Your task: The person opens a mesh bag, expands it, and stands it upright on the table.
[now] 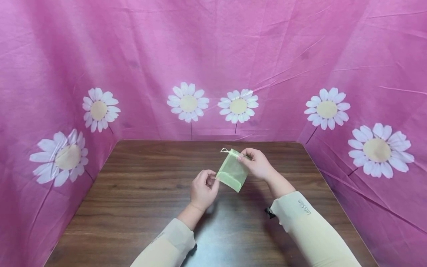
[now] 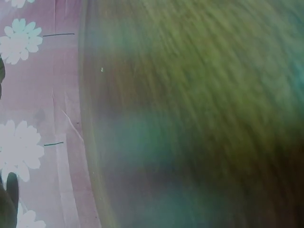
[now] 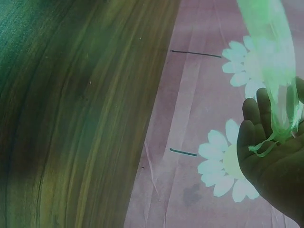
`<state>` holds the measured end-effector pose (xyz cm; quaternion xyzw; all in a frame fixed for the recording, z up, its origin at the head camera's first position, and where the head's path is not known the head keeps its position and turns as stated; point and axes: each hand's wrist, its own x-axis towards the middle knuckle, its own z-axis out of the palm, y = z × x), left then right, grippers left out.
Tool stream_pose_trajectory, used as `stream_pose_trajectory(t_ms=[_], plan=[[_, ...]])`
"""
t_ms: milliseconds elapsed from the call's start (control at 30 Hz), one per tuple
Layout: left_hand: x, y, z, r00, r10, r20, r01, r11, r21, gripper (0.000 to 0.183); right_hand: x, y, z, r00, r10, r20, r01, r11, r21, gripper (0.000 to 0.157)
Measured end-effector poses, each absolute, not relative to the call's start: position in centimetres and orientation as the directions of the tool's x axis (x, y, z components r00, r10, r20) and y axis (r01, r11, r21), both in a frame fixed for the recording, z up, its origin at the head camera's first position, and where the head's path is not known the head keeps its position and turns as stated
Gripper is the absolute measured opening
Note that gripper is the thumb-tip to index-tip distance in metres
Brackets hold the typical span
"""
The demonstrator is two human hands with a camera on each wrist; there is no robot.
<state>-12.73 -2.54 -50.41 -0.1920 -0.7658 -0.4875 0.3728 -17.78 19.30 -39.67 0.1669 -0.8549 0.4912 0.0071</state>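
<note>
A small sheer light-green drawstring pouch (image 1: 233, 172) is held tilted above the table, its white cord loop (image 1: 225, 150) sticking out at the upper left. My right hand (image 1: 257, 163) pinches the pouch near its top right, thumb in front. At the lower left corner, my left hand (image 1: 203, 189) pinches the edge with curled fingers. A brighter band runs along the pouch's bottom; whether it is a fold or something inside, I cannot tell. The right wrist view shows the pouch (image 3: 270, 47) gathered over the right palm (image 3: 278, 166). Only a bit of the left hand (image 2: 8, 204) enters the left wrist view.
The dark wood-grain table (image 1: 133, 200) lies below both hands. Pink cloth (image 1: 213, 44) printed with white daisies surrounds it at the back and both sides. A small black object (image 1: 269, 212) shows at the right cuff.
</note>
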Motion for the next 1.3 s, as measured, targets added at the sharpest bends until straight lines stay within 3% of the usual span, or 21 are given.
stream_pose_trajectory(t_ms=[133,233,367,467,567,667,1100,1300], plan=[[-12.5,-2.5,-49.9,-0.796,-0.073,0.601,0.556,0.303,0.774,0.023,-16.4,18.7,-37.6,-0.936,-0.292,0.194,-0.314,0.452,-0.835,0.011],[-12.5,-2.4,-49.5,-0.885,-0.098,0.455,0.436,0.166,0.884,0.02,-16.9,18.9,-38.6,-0.934,-0.288,0.21,-0.326,0.45,-0.831,0.011],[-12.7,-2.3,-49.0,-0.949,-0.089,0.301,0.304,-0.024,0.952,0.019,-18.1,19.6,-40.6,-0.936,-0.271,0.226,-0.328,0.435,-0.838,0.01],[-12.8,-2.2,-48.7,-0.988,-0.007,0.155,0.154,-0.151,0.976,0.022,-18.0,19.5,-40.5,-0.936,-0.265,0.234,-0.328,0.41,-0.851,0.011],[-12.8,-2.0,-48.7,-0.995,0.099,0.03,0.008,-0.213,0.977,0.023,-18.0,19.5,-40.5,-0.937,-0.257,0.236,-0.325,0.393,-0.86,0.011],[-12.7,-1.7,-48.7,-0.987,0.159,-0.008,-0.043,-0.22,0.975,0.022,-17.8,19.4,-40.4,-0.937,-0.246,0.247,-0.33,0.394,-0.858,0.011],[-12.5,-0.9,-48.9,-0.992,0.12,0.034,0.006,-0.224,0.975,0.009,-17.5,19.5,-40.1,-0.93,-0.234,0.283,-0.358,0.413,-0.837,0.008],[-12.2,-1.0,-49.0,-0.997,0.073,0.032,0.016,-0.205,0.979,0.021,-17.4,19.6,-40.2,-0.929,-0.238,0.283,-0.363,0.431,-0.826,0.007]])
